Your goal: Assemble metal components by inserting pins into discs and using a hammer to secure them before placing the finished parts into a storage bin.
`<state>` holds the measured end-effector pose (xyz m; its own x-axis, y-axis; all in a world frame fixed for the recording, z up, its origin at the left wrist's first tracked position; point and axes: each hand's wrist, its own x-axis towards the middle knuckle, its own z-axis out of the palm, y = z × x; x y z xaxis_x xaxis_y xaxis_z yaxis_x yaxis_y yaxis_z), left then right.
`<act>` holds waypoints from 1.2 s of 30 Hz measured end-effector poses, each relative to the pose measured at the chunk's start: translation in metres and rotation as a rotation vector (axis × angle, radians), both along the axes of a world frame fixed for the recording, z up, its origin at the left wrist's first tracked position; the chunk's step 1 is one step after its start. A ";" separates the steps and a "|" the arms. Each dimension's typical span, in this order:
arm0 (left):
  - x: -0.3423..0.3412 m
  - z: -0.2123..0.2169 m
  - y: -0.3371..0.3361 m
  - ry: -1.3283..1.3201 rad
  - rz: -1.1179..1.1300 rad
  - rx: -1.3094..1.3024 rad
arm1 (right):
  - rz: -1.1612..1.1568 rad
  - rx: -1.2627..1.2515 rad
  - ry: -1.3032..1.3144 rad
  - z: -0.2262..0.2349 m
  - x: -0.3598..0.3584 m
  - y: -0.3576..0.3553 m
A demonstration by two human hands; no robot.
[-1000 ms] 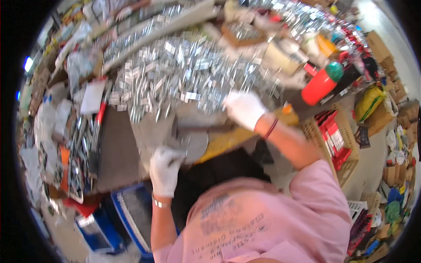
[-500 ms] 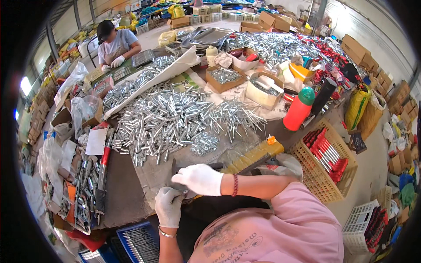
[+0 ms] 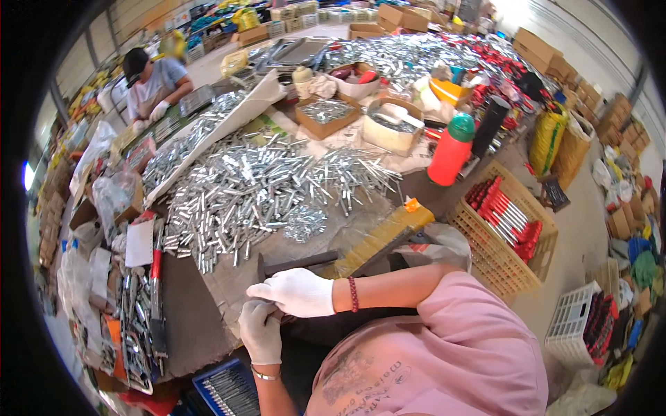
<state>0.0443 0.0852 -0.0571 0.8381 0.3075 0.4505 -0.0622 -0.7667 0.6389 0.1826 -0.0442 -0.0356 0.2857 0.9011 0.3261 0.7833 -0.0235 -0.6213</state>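
Note:
My left hand [image 3: 261, 333], in a white glove, is closed with its thumb and fingers pinched at the table's near edge. My right hand [image 3: 300, 291], also gloved, lies against the top of it with fingers pressed together and pointing left. Whatever sits between them is hidden. Just beyond my right hand rests a dark hammer-like tool [image 3: 302, 261], its handle running toward a bar wrapped in yellow tape [image 3: 381, 243]. A wide heap of silver metal sleeves and rods [image 3: 229, 201] covers the table past it, with a small pile of tiny metal parts [image 3: 305, 223] at its near side.
At left lie hand tools and a red-handled tool [image 3: 157, 260]. A blue tray of metal rods [image 3: 227, 392] is below. To the right stand a red bottle with a green cap [image 3: 451, 152] and a crate of red-handled tools [image 3: 479, 253]. A co-worker [image 3: 156, 83] sits far left.
The view has shifted slightly. My right hand has come down onto my left, and the small metal glint seen between them before is now covered.

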 end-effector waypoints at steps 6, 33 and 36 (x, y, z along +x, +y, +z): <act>-0.001 -0.003 0.002 0.004 -0.011 0.005 | 0.029 -0.009 -0.043 0.000 0.001 -0.008; 0.000 -0.001 0.001 0.013 0.018 -0.009 | -0.164 -0.021 -0.397 0.000 0.019 -0.035; -0.003 0.005 -0.004 0.023 0.024 -0.038 | -0.292 -0.146 -0.495 -0.004 0.036 -0.044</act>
